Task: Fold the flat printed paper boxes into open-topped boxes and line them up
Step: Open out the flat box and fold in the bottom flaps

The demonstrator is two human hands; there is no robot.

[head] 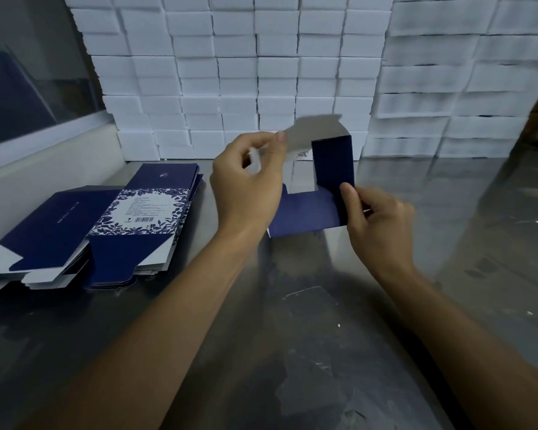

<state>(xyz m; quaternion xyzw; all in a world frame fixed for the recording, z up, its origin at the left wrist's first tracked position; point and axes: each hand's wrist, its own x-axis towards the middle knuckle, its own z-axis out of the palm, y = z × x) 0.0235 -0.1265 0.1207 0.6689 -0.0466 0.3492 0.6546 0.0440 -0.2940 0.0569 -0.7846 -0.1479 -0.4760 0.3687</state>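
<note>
Two bare forearms reach out over a scuffed, dull-grey metal worktable (292,352) as a person shapes a navy paper box (323,181) in mid-air, just above the tabletop and well short of the wall behind. The left hand (249,184) pinches a pale, unprinted flap between thumb and curled fingers, lifting it up and away. The right hand (379,218) grips the lower end of a narrow dark-blue side panel, thumb pressed flat against its face. The lifted flap is smeared by motion, so its exact outline is hard to read.

The step in hand appears to be opening the flattened carton into a tube. Done well, that means holding the side panel steady with the right hand while the left draws the opposite wall out along the scored creases, squaring the corners before any bottom flap is tucked, so the thin card does not buckle or tear.

To the left, lying on the table, a fanned stack of flat cartons (106,225) awaits folding: matte navy card with white undersides, rounded tuck tabs, and a blue-and-white floral label panel bearing a barcode. Behind stands a wall of stacked white foam blocks (261,72), rough-edged and brick-like. No finished boxes are visible in a line yet.
</note>
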